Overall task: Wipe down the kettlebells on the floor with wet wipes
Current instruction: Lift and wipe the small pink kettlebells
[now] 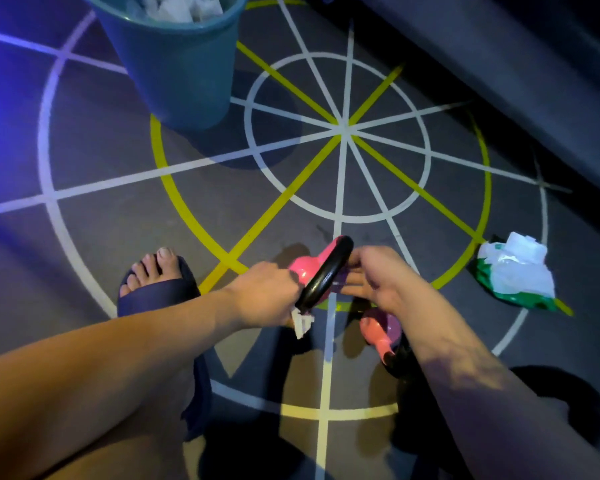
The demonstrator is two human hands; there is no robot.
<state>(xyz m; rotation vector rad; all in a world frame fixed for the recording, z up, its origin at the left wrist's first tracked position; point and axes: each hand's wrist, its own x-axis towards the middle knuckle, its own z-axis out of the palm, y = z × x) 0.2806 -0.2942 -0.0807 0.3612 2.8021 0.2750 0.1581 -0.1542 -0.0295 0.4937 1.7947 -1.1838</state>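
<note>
Wiping the pink kettlebell on the gym floor, both hands on it.
I see the left hand closed round a white wet wipe, pressing it to the bell's side by the black handle, one corner hanging out below. The right hand is on the other side w/ fingers curled at the handle, prob. to tip the bell & steady it for rubbing. Can't tell if it's clear of the floor. A 2nd kettlebell sits just under the right forearm, next in line I'd guess. The wipe pack lies open to the right, near enough to grab. The blue bucket ahead holds crumpled white wipes, so prob. the bin.
</note>
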